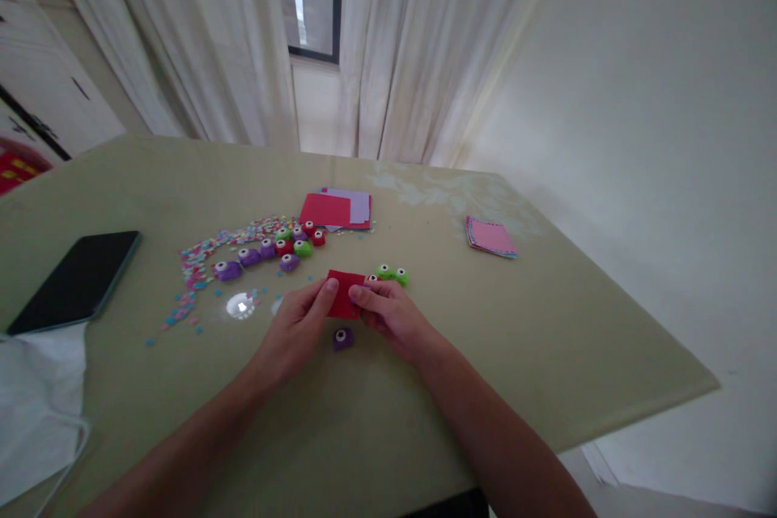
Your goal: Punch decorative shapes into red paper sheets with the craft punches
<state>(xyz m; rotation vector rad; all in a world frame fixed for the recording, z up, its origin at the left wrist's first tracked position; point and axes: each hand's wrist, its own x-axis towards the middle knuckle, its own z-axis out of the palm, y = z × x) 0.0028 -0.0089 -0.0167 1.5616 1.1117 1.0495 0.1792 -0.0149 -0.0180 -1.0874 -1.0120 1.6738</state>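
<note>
A small piece of red paper point(343, 301) is held up between my two hands above the table. My left hand point(296, 322) pinches its left edge, thumb on top. My right hand point(392, 314) closes on its right edge, and a bit of purple shows by those fingers, too hidden to make out. Just below the paper sits a purple craft punch point(342, 338) with a white ring on top. Two green craft punches point(392, 273) lie beyond my right hand, next to a partly hidden red one point(372, 278).
Several purple, red and green punches point(267, 248) lie left of centre, by scattered paper confetti point(200, 259). Red and lilac sheets point(328, 210) are stacked behind. A pink paper pile point(491, 237) lies right, a black tablet point(76, 279) left, and a white mask-like cloth point(40, 413) front left.
</note>
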